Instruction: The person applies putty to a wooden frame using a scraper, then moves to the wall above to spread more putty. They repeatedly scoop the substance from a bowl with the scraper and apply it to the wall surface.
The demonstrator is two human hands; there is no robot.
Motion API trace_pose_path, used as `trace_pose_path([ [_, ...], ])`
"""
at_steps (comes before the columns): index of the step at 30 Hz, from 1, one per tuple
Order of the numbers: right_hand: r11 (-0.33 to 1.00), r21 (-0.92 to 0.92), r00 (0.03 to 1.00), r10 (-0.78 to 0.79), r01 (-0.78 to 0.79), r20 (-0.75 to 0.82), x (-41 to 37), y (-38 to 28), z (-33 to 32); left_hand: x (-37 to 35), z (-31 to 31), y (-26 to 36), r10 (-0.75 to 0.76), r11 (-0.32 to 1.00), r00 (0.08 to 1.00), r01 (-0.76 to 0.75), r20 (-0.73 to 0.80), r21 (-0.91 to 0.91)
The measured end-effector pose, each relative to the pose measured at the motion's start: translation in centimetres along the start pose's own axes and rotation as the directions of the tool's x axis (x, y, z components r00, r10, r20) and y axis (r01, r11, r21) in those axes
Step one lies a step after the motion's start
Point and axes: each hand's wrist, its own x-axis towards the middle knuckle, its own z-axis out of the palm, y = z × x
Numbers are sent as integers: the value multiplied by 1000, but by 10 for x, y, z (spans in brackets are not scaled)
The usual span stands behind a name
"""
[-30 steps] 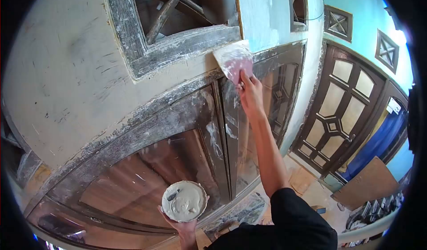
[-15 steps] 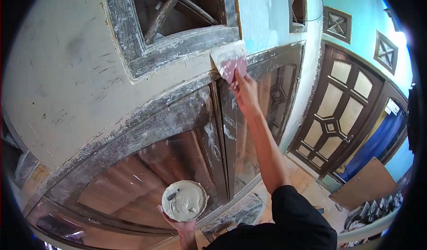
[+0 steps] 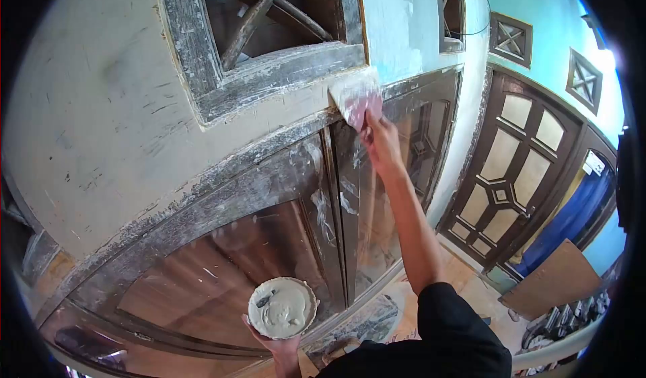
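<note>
A latticed frame (image 3: pixel 289 68) sits up and left of the right hand (image 3: pixel 382 141), which grips a pink spreader (image 3: pixel 357 95) against the wall (image 3: pixel 101 109). The left hand (image 3: pixel 284 346) cradles a bowl (image 3: pixel 316 309) of paste (image 3: pixel 286 303) below; a panelled door (image 3: pixel 506 165) stands rightward.

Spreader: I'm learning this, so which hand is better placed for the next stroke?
Likely the right hand: it holds the spreader at the wall; the left hand supports the paste container.

The dark wooden window frame with crossed bars (image 3: pixel 289 67) looks rough and chalky, the pale grey wall (image 3: pixel 101 109) left of it matt and scuffed. Below the frame, the flat pinkish-white spreader (image 3: pixel 362 95) is smeared, the arched brown pane (image 3: pixel 215 270) glossy, the pale grey paste (image 3: pixel 286 305) smooth.
</note>
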Motion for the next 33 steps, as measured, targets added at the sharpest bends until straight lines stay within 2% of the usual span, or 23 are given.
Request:
trace_pose_path([
  [2,992,-97,997,80,-82,-17,-18,17,-13,-2,3,1,12,1000,1000,-11,-6,14],
  [4,991,-85,995,101,-101,-11,-42,38,-37,-5,8,2,-12,999,1000,13,-7,38],
  [7,993,11,993,114,-114,-33,-71,18,-30,-8,10,4,-27,999,999,25,-33,-35],
  [9,997,14,996,80,-79,-26,-55,4,-19,-4,-6,3,-9,1000,1000,9,-28,10],
  [11,999,18,998,-48,47,38,-34,-12,3,-3,-10,2,6,998,1000,-5,-17,55],
  [13,998,7,996,-70,70,55,-15,-10,21,-1,-4,0,16,999,1000,-17,27,39],
  [15,996,0,993,-90,91,80,-12,-3,22,2,-19,-1,33,998,999,-33,3,46],
  [17,995,-58,996,83,-81,30,-25,23,10,-1,-19,3,60,997,998,-58,-24,57],
  [18,988,-67,990,138,-138,-3,-40,30,3,-5,-6,5,26,999,999,-25,-36,30],
  [19,988,-64,990,140,-140,2,-54,38,-7,-8,1,6,-8,1000,999,8,-46,3],
  [21,986,-19,987,163,-163,0,-68,48,-21,-7,-6,7,37,999,998,-37,-46,-4],
  [23,997,14,997,79,-79,-8,-68,24,6,-9,-9,7,74,997,996,-75,-56,-8],
  [24,999,37,999,29,-31,43,-61,11,19,-10,-9,9,66,998,997,-65,-44,20],
  [26,1000,26,999,-4,3,54,-38,4,41,-11,-10,12,50,997,998,-49,-31,52],
  [28,999,12,997,-37,37,74,-33,8,43,-9,-12,12,105,993,994,-103,-24,57],
  [30,995,-46,995,89,-87,38,-36,33,32,-12,-15,13,104,993,994,-102,-35,51],
  [33,987,38,988,154,-155,23,-76,63,-3,-18,-5,19,102,994,994,-104,-48,-25],
])
